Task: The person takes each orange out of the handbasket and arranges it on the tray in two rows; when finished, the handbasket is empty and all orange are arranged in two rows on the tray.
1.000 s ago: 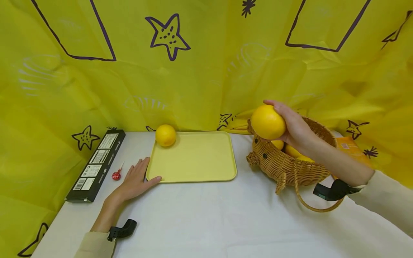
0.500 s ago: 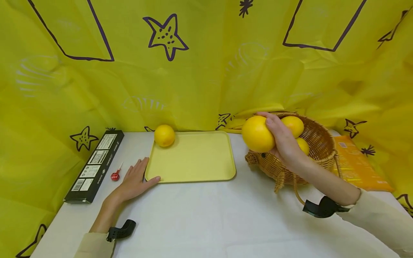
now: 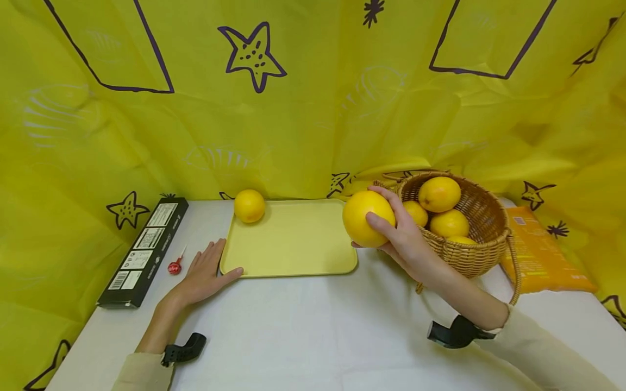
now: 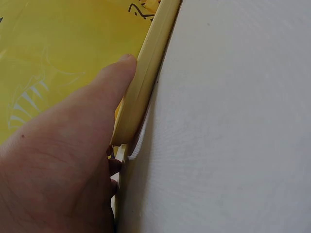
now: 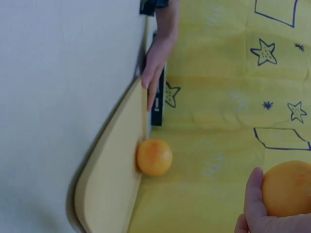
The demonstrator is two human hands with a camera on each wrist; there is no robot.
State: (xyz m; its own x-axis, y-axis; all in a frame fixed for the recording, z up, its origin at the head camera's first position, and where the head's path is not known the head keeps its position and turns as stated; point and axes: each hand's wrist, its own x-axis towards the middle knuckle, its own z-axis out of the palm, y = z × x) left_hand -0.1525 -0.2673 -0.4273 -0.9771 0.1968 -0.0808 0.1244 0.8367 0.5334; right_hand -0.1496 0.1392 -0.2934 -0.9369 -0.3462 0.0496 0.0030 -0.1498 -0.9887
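Note:
My right hand [image 3: 408, 239] grips an orange [image 3: 368, 219], thumb across its near side, raised over the right edge of a pale yellow tray [image 3: 293, 239]. In the right wrist view the held orange [image 5: 287, 188] sits at the lower right. Another orange [image 3: 250, 206] rests in the tray's far left corner. My left hand [image 3: 204, 277] lies with straight, spread fingers at the tray's near left corner, the thumb [image 4: 116, 75] on the rim in the left wrist view. Beside the right hand stands a wicker basket [image 3: 471, 258] with several more yellow-orange fruits [image 3: 440, 194] inside.
A long black box [image 3: 144, 252] lies at the left, with a red-wrapped lollipop [image 3: 175, 266] between it and the left hand. An orange packet [image 3: 543, 255] lies right of the basket. A yellow patterned cloth [image 3: 293, 125] hangs behind the white-covered table [image 3: 293, 331].
My right hand has carried the orange left and down, from over the basket to the tray's right edge. More of the fruit in the basket shows. The left hand has stayed still.

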